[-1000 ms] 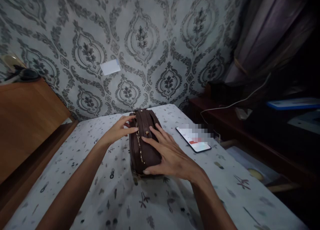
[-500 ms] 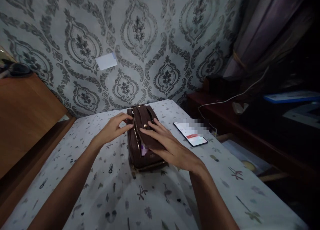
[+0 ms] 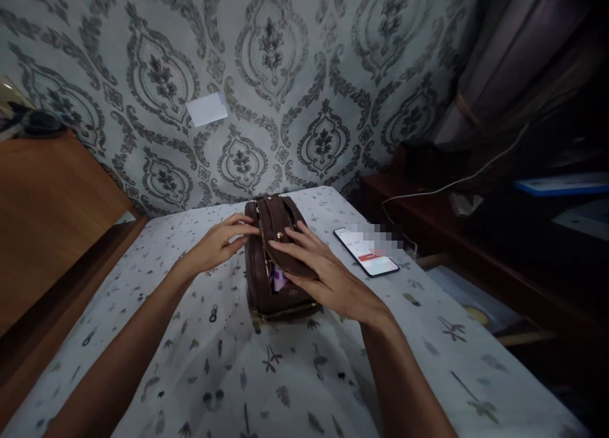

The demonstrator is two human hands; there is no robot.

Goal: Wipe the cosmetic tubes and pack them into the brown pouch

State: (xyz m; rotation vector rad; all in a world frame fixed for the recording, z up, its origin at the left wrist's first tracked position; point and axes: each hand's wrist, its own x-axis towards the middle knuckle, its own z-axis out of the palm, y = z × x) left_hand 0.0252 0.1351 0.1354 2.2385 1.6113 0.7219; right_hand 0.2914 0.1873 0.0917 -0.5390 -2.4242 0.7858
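Observation:
A dark brown bag [image 3: 259, 285] with gold zippers lies on the patterned white sheet. Its zipped pocket gapes along the near left, and something purple and white [image 3: 279, 279] shows inside. My left hand [image 3: 219, 242] is at the bag's left side, its fingertips at the pocket's edge; whether they pinch it I cannot make out. Across the bag's right side lies my right hand [image 3: 328, 273], fingers spread over the flap beside a gold stud. Its thumb reaches under the flap's near edge.
A lit phone [image 3: 366, 254] lies right of the bag. Beyond the bed's right edge are a dark red table [image 3: 380, 184], a white cable [image 3: 442, 189] and an open drawer. Wooden furniture [image 3: 57, 216] stands at left. Patterned wall [image 3: 271, 108] rises behind.
The flap is lifted slightly more at its near edge, and the purple item shows more clearly. My left fingertips have moved a little further onto the bag. The view has shifted slightly.

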